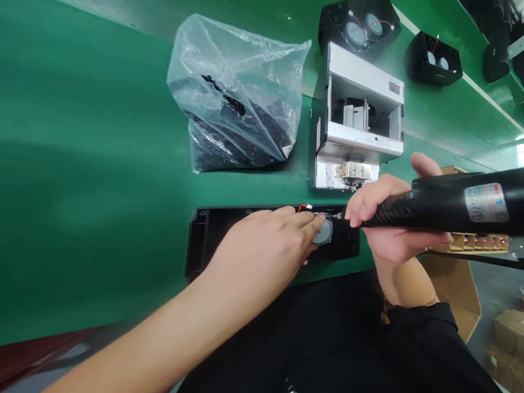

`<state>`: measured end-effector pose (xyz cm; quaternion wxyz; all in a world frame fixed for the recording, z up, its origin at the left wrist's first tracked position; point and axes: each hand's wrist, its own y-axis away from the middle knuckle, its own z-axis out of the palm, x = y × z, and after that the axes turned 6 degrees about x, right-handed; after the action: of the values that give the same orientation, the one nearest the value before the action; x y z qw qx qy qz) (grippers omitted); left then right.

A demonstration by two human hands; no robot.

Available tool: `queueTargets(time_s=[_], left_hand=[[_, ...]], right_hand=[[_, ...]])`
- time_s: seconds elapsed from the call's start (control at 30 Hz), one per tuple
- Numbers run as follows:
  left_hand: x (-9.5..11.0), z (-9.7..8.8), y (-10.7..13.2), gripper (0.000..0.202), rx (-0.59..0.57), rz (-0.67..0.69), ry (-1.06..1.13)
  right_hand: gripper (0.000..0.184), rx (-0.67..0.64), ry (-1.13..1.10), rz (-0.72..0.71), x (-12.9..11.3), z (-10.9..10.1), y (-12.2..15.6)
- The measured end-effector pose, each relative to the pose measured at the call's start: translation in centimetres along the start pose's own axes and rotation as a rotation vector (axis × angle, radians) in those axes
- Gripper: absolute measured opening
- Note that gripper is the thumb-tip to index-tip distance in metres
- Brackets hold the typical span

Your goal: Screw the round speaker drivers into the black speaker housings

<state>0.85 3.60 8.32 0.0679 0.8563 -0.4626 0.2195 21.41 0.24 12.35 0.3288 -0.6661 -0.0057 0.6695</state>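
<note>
My right hand [387, 218] is wrapped round a black electric screwdriver [442, 202] with a white label, held nearly level. The screwdriver's bit [337, 216] points left and reaches the edge of a round grey speaker [322, 232]. That speaker lies in a long, shallow black housing [198, 240] at the bench's near edge. With its fingers closed over the speaker, my left hand [278, 234] holds it there and hides part of it. A red wire with a white connector [309, 206] sticks out past my left fingers. Any screw at the bit is too small to make out.
A silver screw feeder [364, 136] stands just beyond the housing. Left of it sits a clear plastic bag [241, 98] of black parts. Farther back are two black boxes with speakers [360, 27] [434, 60]. Cardboard cartons [454, 289] are at the right, below the bench.
</note>
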Motion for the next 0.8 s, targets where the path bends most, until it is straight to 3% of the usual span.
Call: queueTargets(time_s=[0.27, 0.43, 0.6, 0.8], left_hand=[[-0.3, 0.4, 0.1, 0.036, 0.005, 0.03, -0.021], [0.0, 0.2, -0.1, 0.036, 0.007, 0.034, -0.047], [-0.1, 0.0, -0.1, 0.036, -0.003, 0.033, -0.05], [-0.1, 0.3, 0.0, 0.039, -0.004, 0.031, -0.039]], right_hand=[[0.071, 0.034, 0.027, -0.084, 2.2, 0.3, 0.2], [0.068, -0.047, -0.044, -0.152, 2.6, 0.1, 0.1], [0.069, 0.001, 0.028, -0.128, 2.7, 0.3, 0.0], [0.069, -0.03, -0.051, -0.064, 2.4, 0.4, -0.1]])
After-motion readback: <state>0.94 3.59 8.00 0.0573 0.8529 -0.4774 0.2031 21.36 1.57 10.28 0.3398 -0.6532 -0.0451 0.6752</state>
